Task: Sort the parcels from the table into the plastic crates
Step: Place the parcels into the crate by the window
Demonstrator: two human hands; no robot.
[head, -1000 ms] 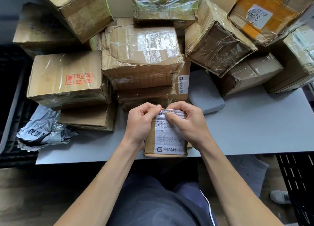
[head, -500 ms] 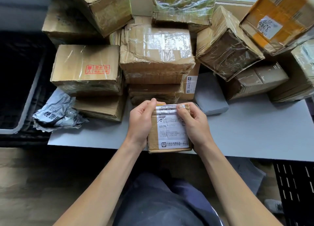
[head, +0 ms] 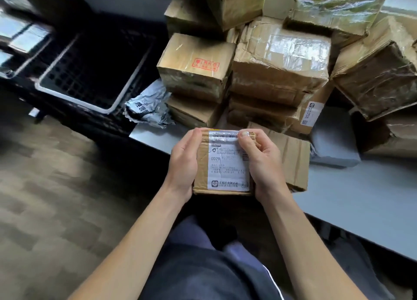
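A small brown cardboard parcel [head: 222, 164] with a white shipping label reading 0079 is held in the air, off the table's near left corner. My left hand [head: 184, 164] grips its left side. My right hand [head: 262, 164] grips its right side, thumb on the label's top corner. To the left, on the floor beside the table, stands a black plastic crate [head: 90, 71] with a pale rim; its inside looks dark and bare.
The grey table [head: 365, 198] carries a pile of several taped cardboard boxes [head: 279, 58]. A crumpled grey mailer bag [head: 149, 105] lies at the table's left end, a grey padded parcel [head: 331, 141] to the right. A flat brown parcel [head: 291, 159] lies behind my right hand. Wooden floor at left.
The view has swung left, bringing the black crate into sight. Both hands have lifted the small parcel off the table edge and carried it leftward.
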